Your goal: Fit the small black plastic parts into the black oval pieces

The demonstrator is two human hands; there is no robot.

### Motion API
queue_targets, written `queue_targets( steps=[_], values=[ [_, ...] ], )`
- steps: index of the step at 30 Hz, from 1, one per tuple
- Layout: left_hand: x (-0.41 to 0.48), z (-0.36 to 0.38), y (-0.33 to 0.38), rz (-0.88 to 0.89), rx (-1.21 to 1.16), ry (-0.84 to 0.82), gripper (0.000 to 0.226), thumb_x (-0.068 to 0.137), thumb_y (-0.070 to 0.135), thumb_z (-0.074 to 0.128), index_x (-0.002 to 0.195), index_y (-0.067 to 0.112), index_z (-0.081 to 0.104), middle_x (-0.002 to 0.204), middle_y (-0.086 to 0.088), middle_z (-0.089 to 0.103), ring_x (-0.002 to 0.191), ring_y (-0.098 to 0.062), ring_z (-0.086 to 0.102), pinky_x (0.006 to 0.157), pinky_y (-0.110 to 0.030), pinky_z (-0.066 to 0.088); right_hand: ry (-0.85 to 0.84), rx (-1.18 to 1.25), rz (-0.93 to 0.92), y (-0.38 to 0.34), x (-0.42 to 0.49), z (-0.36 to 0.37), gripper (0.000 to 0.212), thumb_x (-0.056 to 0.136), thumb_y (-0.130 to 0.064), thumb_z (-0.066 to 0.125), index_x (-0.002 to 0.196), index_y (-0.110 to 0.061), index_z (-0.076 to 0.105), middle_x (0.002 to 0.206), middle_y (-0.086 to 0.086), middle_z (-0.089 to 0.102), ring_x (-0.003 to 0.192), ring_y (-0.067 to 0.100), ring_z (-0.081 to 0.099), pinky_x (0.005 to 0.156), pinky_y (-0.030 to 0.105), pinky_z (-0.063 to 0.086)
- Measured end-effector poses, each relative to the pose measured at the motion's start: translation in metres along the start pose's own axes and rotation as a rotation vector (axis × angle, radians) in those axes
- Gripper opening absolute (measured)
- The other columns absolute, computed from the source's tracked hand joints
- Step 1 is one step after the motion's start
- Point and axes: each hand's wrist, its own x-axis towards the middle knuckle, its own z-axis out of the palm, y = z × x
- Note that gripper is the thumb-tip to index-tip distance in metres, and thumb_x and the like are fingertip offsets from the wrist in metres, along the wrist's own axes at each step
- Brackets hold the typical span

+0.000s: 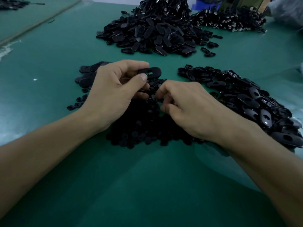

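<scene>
Pinches one oval [152,72] by its left end in the left grip [114,89]: thumb on top, forefinger curled over the far rim, slotted face up, right end jutting free. Holds it just above the heap of small parts [144,128] at the middle of the green surface [147,185], a little toward the near edge. Digs the right grip [185,105] into the far side of that heap, just below and right of the held oval, fingers curled down, thumb tip close to forefinger tip. Cannot tell whether anything is pinched there, black on black. Covers much of the heap with both wrists. Toward the right edge, a long right pile [246,99] of glossy ovals, cut off by the frame. Behind the left grip, a few loose ovals [86,74], partly hidden by the knuckles. Toward the far edge, a tall far pile [152,33] of ovals, and beside it to the right a clip pile [229,20] of dark pieces with pale metal ends, too blurred to make out. At the far edge, blue bins [205,4], cropped. In the far-left corner, a dark cluster [11,4], indistinct.
</scene>
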Motion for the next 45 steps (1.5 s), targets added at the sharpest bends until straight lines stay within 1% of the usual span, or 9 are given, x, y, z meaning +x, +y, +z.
queue_targets(
  steps=[4,9,14,19,25,30,36,42,45],
  values=[
    [0.0,-0.001,-0.001,-0.021,-0.01,0.024,0.014,0.091,0.011,0.067,0.103,0.017,0.066,0.081,0.004,0.072,0.079,-0.014,0.073,0.068,-0.023,0.059,0.057,-0.062,-0.049,0.002,0.001,-0.003,0.018,0.102,-0.021,0.052,0.115,-0.022,0.065,0.098,-0.005,0.056,0.098,0.015,0.053,0.079,0.023,0.039],
    [-0.001,0.0,0.0,-0.004,-0.007,0.032,0.007,0.091,0.011,0.069,0.092,0.018,0.068,0.078,0.003,0.073,0.079,-0.017,0.074,0.07,-0.023,0.059,0.203,0.1,-0.088,0.009,0.0,-0.005,0.016,0.101,-0.02,0.057,0.104,-0.027,0.071,0.089,-0.018,0.059,0.082,0.001,0.055,0.072,0.005,0.038],
    [0.001,0.0,-0.001,0.001,-0.026,0.042,0.007,0.088,0.014,0.071,0.09,0.021,0.07,0.08,0.003,0.074,0.081,-0.017,0.073,0.076,-0.025,0.059,0.321,0.407,-0.08,0.012,0.0,-0.002,0.017,0.098,-0.013,0.062,0.099,-0.027,0.072,0.08,-0.009,0.072,0.075,0.002,0.069,0.074,0.016,0.055],
    [0.001,0.0,-0.002,0.011,-0.025,0.057,0.013,0.091,0.012,0.07,0.086,0.024,0.072,0.082,0.005,0.073,0.079,-0.011,0.068,0.077,-0.025,0.06,0.317,0.6,-0.001,0.013,0.003,-0.003,0.017,0.094,-0.014,0.069,0.101,-0.028,0.076,0.08,-0.005,0.077,0.074,0.006,0.071,0.07,0.018,0.054],
    [0.001,0.001,0.001,0.022,0.008,0.099,0.016,0.094,0.011,0.069,0.086,0.025,0.072,0.083,0.006,0.072,0.082,-0.011,0.071,0.079,-0.024,0.06,0.259,0.967,0.057,0.013,0.002,-0.006,0.02,0.09,0.003,0.068,0.105,-0.011,0.07,0.084,0.008,0.078,0.077,0.018,0.075,0.071,0.022,0.059],
    [0.001,0.0,0.008,0.042,0.007,0.104,0.014,0.094,0.008,0.068,0.09,0.021,0.071,0.081,0.002,0.076,0.082,-0.016,0.075,0.074,-0.024,0.06,0.224,1.083,0.09,0.01,0.001,-0.007,0.014,0.092,0.004,0.065,0.094,-0.008,0.07,0.083,0.01,0.078,0.077,0.02,0.076,0.068,0.021,0.058],
    [-0.002,0.003,0.014,0.047,-0.004,0.087,0.011,0.092,0.009,0.071,0.098,0.018,0.07,0.081,-0.003,0.077,0.076,-0.019,0.076,0.07,-0.025,0.061,0.241,1.066,0.087,0.012,0.003,-0.006,0.015,0.093,0.003,0.064,0.089,-0.011,0.07,0.081,0.007,0.077,0.077,0.018,0.075,0.067,0.021,0.058],
    [-0.006,0.009,0.015,0.024,-0.006,0.056,0.015,0.088,0.003,0.073,0.09,0.018,0.074,0.081,-0.002,0.078,0.077,-0.019,0.076,0.071,-0.025,0.061,0.384,0.723,0.029,0.011,0.003,-0.005,0.018,0.09,-0.007,0.072,0.087,-0.024,0.075,0.069,-0.011,0.072,0.067,0.0,0.066,0.063,0.012,0.049],
    [-0.008,0.011,0.015,-0.002,-0.049,0.054,0.014,0.088,0.001,0.073,0.091,0.014,0.074,0.081,-0.005,0.078,0.076,-0.02,0.077,0.068,-0.024,0.061,0.46,0.593,0.016,0.008,0.002,-0.004,0.015,0.089,-0.012,0.074,0.089,-0.028,0.074,0.074,-0.012,0.073,0.071,0.001,0.069,0.07,0.017,0.054]
  ],
)
